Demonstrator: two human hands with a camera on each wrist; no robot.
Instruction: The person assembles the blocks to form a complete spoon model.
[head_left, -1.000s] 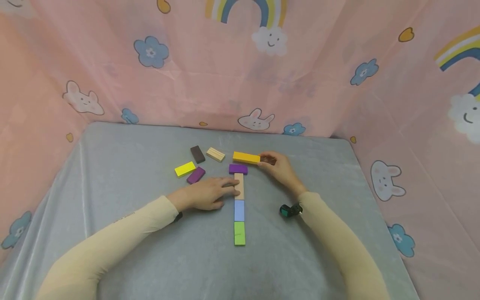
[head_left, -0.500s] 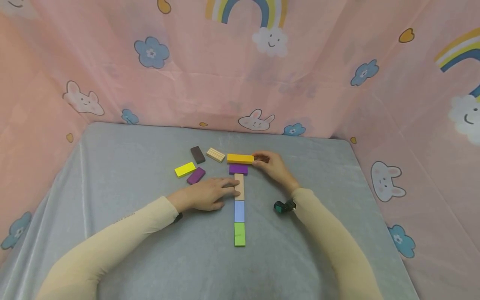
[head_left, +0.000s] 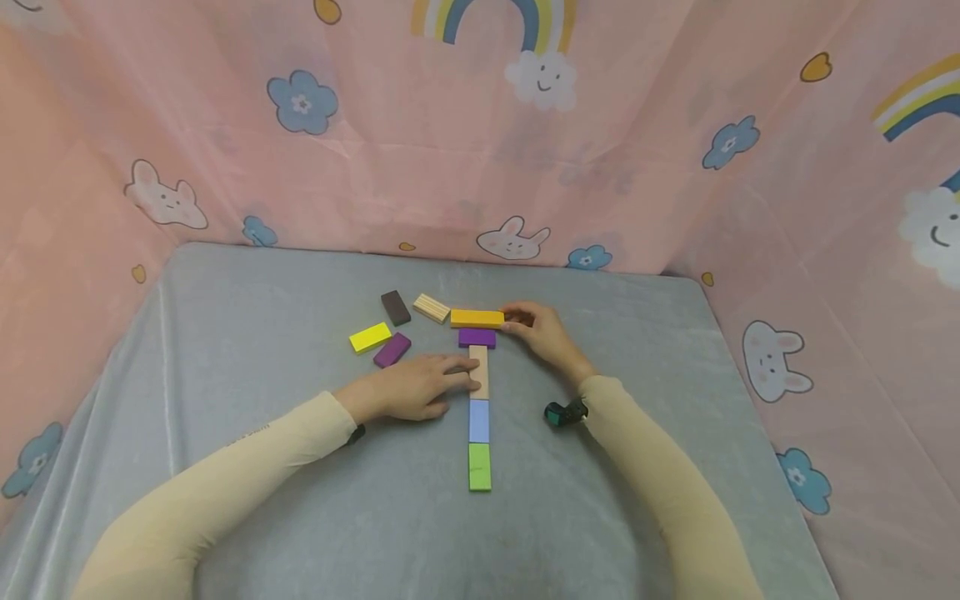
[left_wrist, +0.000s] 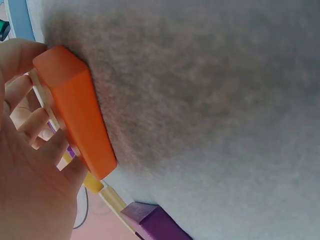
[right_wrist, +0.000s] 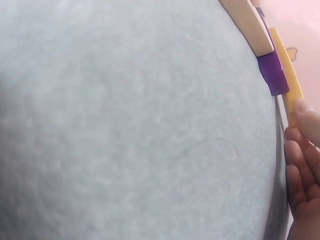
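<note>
In the head view my left hand (head_left: 408, 387) lies over the table with two extended fingertips on the beige block (head_left: 478, 383). An orange block (left_wrist: 82, 115) shows beside its fingers in the left wrist view; the hand hides it from the head view. My right hand (head_left: 546, 335) pinches one end of a yellow-orange block (head_left: 477, 318) between thumb and fingers. That block lies crosswise just beyond a purple block (head_left: 477, 337). The purple block sits across the far end of a line made of the beige block, a blue block (head_left: 478, 421) and a green block (head_left: 479, 467).
Left of the line lie a yellow block (head_left: 371, 337), a dark purple block (head_left: 392, 350), a dark brown block (head_left: 396, 307) and a striped wooden block (head_left: 431, 307). Grey cloth (head_left: 600, 517) covers the table. A pink patterned curtain (head_left: 420, 167) stands behind.
My right hand has brought the yellow-orange block leftward and turned it level, until it lies behind the purple block. The left hand has stayed in place.
</note>
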